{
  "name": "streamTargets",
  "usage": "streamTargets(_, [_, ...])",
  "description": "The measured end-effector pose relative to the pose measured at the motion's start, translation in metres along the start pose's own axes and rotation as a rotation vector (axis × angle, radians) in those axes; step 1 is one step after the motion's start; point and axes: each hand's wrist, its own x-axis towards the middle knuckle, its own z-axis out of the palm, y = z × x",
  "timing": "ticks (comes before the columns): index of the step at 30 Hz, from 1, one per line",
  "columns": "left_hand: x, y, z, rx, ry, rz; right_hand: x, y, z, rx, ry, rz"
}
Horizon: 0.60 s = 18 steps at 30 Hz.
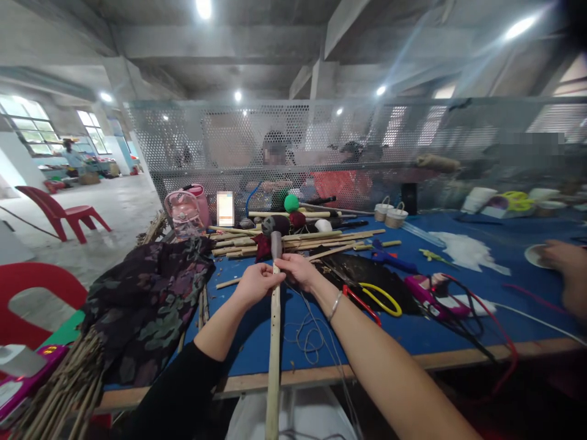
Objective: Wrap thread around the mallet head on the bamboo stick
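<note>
A pale wooden stick (pixel 274 342) stands lengthwise before me, its near end over the table edge. Its far end has a grey section (pixel 276 243) and, beyond it, a dark rounded head (pixel 275 225). My left hand (pixel 257 285) is closed, its thumb and fingers pinching the stick just below the grey section. From the other side my right hand (pixel 297 270) is closed at the same spot, fingertips against the stick. Thin grey cord (pixel 310 345) lies in loops below my right hand and trails over the edge; its upper end is hidden.
Several wooden sticks (pixel 302 243) lie across the blue table (pixel 247 348). Yellow-and-red-handled scissors (pixel 380 299) and a purple power strip (pixel 431 299) are at right. A dark patterned cloth (pixel 147 299) covers the left. Perforated metal panel (pixel 220 140) stands behind. Another person's hand (pixel 568 263) is far right.
</note>
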Motion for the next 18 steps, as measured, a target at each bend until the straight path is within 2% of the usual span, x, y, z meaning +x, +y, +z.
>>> streamTargets(6, [-0.002, 0.009, -0.010, -0.246, -0.273, -0.133, 0.000, -0.001, -0.006, 0.091, -0.138, 0.044])
streamTargets(9, [-0.003, 0.010, -0.012, -0.304, -0.343, -0.201, 0.001, 0.002, -0.005, 0.081, -0.132, 0.021])
streamTargets(11, [-0.003, 0.008, -0.009, -0.244, -0.261, -0.193, 0.002, 0.003, -0.004, 0.058, -0.095, 0.020])
streamTargets(15, [-0.004, 0.002, 0.005, 0.057, 0.115, 0.043, 0.002, 0.003, -0.001, 0.026, -0.037, 0.034])
streamTargets(18, [-0.004, -0.002, 0.014, 0.063, 0.182, 0.060, 0.003, 0.005, 0.002, 0.026, -0.051, 0.008])
